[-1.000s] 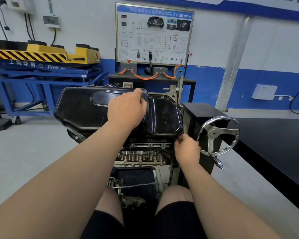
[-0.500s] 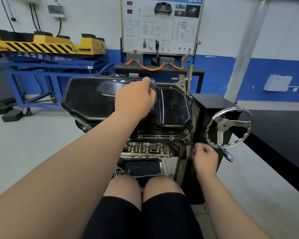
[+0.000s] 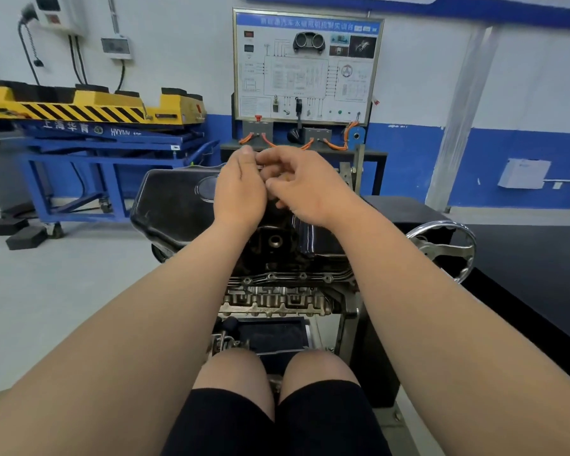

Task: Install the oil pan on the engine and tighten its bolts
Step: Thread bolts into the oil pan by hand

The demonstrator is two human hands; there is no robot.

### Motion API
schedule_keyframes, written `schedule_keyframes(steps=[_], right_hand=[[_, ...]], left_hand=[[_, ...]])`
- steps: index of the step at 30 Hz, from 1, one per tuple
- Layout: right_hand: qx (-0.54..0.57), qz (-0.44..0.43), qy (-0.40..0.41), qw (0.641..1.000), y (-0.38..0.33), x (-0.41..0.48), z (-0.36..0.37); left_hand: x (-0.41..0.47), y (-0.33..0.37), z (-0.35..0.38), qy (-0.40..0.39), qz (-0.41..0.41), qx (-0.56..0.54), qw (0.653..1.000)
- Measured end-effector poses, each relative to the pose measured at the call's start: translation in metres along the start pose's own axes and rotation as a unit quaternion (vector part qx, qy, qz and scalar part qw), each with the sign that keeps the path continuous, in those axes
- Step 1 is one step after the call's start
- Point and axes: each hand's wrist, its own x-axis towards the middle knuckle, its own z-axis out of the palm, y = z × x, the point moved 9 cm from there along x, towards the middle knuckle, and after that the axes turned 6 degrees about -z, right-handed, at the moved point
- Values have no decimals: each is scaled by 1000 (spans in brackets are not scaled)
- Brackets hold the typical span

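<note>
The black oil pan (image 3: 171,205) sits upside-down on the engine (image 3: 277,301), which is held on a stand in front of my knees. Several bolts (image 3: 301,276) sit along the pan's near flange. Both my hands hover close together above the middle of the pan. My left hand (image 3: 241,192) is curled, its back toward me, and a small grey metal piece, seemingly a bolt (image 3: 260,166), shows at its fingertips. My right hand (image 3: 303,185) reaches in from the right, its curled fingers pinching at that piece. What lies inside my left palm is hidden.
A chrome handwheel (image 3: 441,248) juts from the stand at the right, next to a black bench (image 3: 533,258). Behind the engine stands a wiring training board (image 3: 306,64). A blue lift table with a yellow top (image 3: 89,136) is at the back left, over grey floor.
My left hand lifted off the pan's top. My right hand rose from beside the handwheel and met the left above the pan. The camera moved closer.
</note>
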Motion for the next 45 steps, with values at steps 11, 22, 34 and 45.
schedule_keyframes(steps=[11,22,34,45], right_hand=[[-63,-53,18,996,3,10,8],[43,19,-22,999,9,6,4],[55,342,251,904,214,-151,-95],[-165,293,179,925,232,-130,-64]], left_hand=[[15,-10,-7,-38,-44,-42,997],[12,-6,3,-81,-34,-21,996],[-24,18,46,-25,241,457,856],[-25,18,44,-22,252,461,850]])
